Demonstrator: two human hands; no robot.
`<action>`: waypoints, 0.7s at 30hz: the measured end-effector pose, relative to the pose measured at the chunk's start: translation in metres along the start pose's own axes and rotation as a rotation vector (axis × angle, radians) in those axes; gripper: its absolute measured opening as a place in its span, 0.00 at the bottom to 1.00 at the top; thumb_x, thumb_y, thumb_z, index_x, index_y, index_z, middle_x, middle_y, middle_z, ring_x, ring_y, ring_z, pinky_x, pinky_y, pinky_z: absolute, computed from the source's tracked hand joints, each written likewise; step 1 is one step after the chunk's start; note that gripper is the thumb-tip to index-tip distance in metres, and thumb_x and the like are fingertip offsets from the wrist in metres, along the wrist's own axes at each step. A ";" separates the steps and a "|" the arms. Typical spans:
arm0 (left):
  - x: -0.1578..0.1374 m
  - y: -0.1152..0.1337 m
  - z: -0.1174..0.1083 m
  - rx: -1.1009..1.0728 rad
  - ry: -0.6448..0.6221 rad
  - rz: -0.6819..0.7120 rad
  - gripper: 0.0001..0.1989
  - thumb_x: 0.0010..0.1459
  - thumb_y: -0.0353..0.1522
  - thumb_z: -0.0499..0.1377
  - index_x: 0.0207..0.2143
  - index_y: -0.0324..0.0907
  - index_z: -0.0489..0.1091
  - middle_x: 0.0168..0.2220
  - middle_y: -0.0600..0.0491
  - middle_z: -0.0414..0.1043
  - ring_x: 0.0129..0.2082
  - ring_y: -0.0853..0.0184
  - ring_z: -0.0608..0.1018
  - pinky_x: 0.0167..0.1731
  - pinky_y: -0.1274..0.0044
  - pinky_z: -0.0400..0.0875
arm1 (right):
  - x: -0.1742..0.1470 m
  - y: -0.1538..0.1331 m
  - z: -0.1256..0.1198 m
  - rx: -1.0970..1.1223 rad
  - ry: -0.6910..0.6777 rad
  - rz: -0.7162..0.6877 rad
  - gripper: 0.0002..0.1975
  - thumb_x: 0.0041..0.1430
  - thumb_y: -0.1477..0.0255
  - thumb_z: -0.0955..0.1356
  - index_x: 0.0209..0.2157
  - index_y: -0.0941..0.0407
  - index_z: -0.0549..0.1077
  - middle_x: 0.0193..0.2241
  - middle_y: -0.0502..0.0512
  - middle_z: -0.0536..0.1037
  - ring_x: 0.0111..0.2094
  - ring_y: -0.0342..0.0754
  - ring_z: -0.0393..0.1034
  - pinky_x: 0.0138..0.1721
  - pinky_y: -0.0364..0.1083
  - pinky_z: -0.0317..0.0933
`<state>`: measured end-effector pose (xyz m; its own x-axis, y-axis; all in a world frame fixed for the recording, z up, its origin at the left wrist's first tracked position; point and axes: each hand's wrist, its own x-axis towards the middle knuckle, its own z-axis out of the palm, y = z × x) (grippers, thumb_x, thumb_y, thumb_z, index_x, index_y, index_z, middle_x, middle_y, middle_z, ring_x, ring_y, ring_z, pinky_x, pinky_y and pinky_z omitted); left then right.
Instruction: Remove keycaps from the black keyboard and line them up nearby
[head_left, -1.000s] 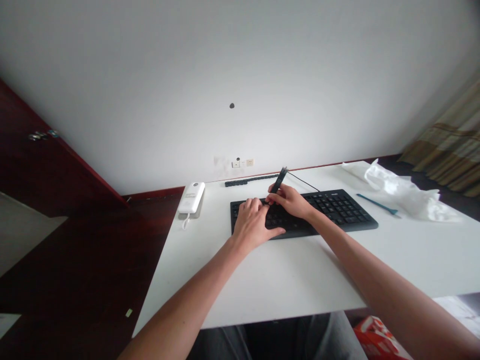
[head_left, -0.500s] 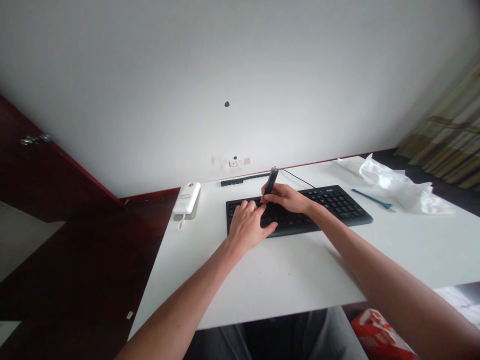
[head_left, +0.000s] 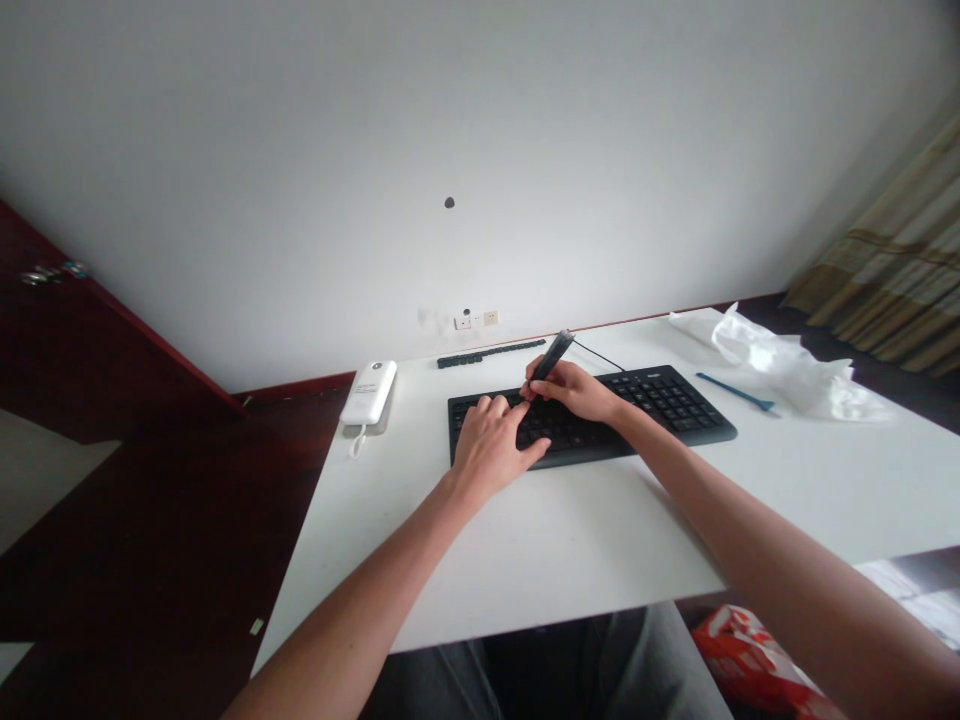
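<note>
In the head view, the pale lettering on the black keyboard [head_left: 671, 400], right of centre in the frame, is too small to read, as is the print on the white device [head_left: 369, 393] left of centre. Both forearms reach up from the bottom. The left hand [head_left: 489, 438] lies palm down over the keyboard's left part, fingers bent, thumb spread wide. The right hand [head_left: 574, 391] pinches a dark pen-like tool [head_left: 556, 355] (tilted, top leaning right) near the left forefinger.
</note>
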<state>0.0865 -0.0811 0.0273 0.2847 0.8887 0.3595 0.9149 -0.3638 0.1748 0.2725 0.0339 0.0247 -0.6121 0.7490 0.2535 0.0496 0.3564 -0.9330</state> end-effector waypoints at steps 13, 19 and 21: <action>0.008 -0.008 0.006 -0.075 0.057 0.010 0.28 0.62 0.49 0.61 0.59 0.45 0.70 0.50 0.46 0.68 0.51 0.55 0.71 0.56 0.63 0.68 | 0.001 0.010 -0.005 -0.066 0.215 0.005 0.15 0.63 0.59 0.69 0.43 0.55 0.68 0.34 0.56 0.82 0.32 0.50 0.77 0.36 0.49 0.69; 0.016 -0.007 0.012 -0.087 0.035 0.043 0.29 0.60 0.50 0.62 0.59 0.47 0.70 0.59 0.44 0.64 0.61 0.51 0.66 0.61 0.60 0.64 | 0.000 0.010 -0.006 -0.092 0.221 0.019 0.13 0.64 0.61 0.69 0.42 0.54 0.69 0.33 0.56 0.82 0.33 0.51 0.78 0.41 0.52 0.71; 0.018 -0.008 0.013 -0.095 0.031 0.043 0.28 0.60 0.50 0.63 0.58 0.46 0.70 0.61 0.44 0.63 0.63 0.51 0.65 0.62 0.59 0.63 | 0.000 0.010 -0.006 -0.100 0.217 0.027 0.12 0.64 0.61 0.69 0.42 0.54 0.69 0.33 0.55 0.82 0.34 0.51 0.78 0.42 0.52 0.72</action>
<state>0.0881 -0.0588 0.0204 0.3124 0.8632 0.3965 0.8704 -0.4273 0.2445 0.2775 0.0406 0.0167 -0.4257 0.8578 0.2879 0.1487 0.3802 -0.9129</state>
